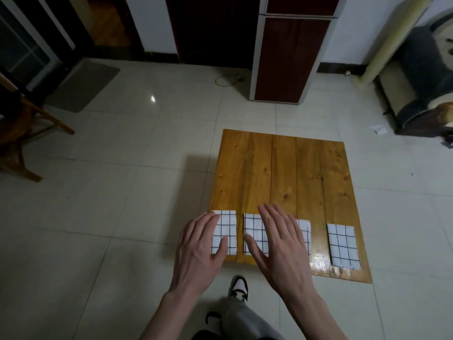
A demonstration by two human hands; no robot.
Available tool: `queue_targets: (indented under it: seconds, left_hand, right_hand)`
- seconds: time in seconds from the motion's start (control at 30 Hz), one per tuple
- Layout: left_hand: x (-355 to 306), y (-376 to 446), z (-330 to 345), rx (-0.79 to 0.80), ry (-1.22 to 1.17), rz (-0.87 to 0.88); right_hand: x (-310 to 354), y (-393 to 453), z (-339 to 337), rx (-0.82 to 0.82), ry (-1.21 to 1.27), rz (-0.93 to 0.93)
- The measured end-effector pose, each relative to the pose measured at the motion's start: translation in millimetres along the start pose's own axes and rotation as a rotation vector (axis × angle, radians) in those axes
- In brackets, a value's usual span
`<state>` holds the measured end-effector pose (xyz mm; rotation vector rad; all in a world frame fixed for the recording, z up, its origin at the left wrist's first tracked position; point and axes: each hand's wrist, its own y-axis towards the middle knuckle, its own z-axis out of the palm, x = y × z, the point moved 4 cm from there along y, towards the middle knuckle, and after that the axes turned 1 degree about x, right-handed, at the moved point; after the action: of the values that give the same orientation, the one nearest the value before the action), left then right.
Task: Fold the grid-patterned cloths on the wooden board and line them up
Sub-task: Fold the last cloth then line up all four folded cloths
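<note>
Several folded white cloths with black grid lines lie in a row along the near edge of the wooden board (282,168). My left hand (198,251) hovers flat and open over the left side of the leftmost cloth (228,224), covering part of it. My right hand (282,244) is spread open above the second cloth (253,229) and hides most of the third cloth (305,231). The rightmost cloth (343,244) lies uncovered near the board's right edge. Neither hand holds anything.
The board lies on a pale tiled floor. My shoe (239,285) and trouser leg are just in front of it. A tall dark-panelled cabinet (286,57) stands behind, a wooden chair (22,133) at far left, a grey mat (83,84) beyond it, clutter at right.
</note>
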<state>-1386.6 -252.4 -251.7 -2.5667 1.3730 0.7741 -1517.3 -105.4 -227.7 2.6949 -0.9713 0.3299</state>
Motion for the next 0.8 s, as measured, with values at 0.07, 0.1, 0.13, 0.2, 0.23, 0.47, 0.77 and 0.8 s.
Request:
queue_targets:
  seconds: [0.07,0.1,0.13,0.2,0.23,0.47,0.77,0.8]
  left_hand:
    - [3.5,0.7,4.5,0.004,0.013,-0.021]
    - [6.0,2.4,7.6,0.002,0.023,-0.031]
    - [9.4,4.9,11.1,0.008,0.027,-0.042]
    - [16.4,10.2,19.1,0.017,0.028,-0.067]
    - [20.3,12.3,23.5,0.023,0.024,-0.078]
    - [48.0,36.7,65.8,0.097,-0.012,-0.066]
    - [125.5,47.5,157.5,0.158,-0.049,-0.070]
    - [136.3,47.2,170.9,0.169,-0.048,-0.058]
  right_hand:
    - [-1.9,2.0,10.4,0.024,0.008,-0.009]
    - [-3.4,3.8,16.8,0.034,0.014,-0.013]
    - [-4.9,5.2,23.4,0.049,0.020,-0.015]
    - [-7.8,7.5,36.6,0.078,0.027,-0.023]
    - [-8.6,8.3,43.1,0.086,0.030,-0.022]
    - [-19.1,17.2,92.5,0.160,0.043,0.040]
    - [-35.8,22.6,200.9,0.229,0.029,0.108]
    - [-39.2,22.2,217.3,0.232,0.026,0.117]
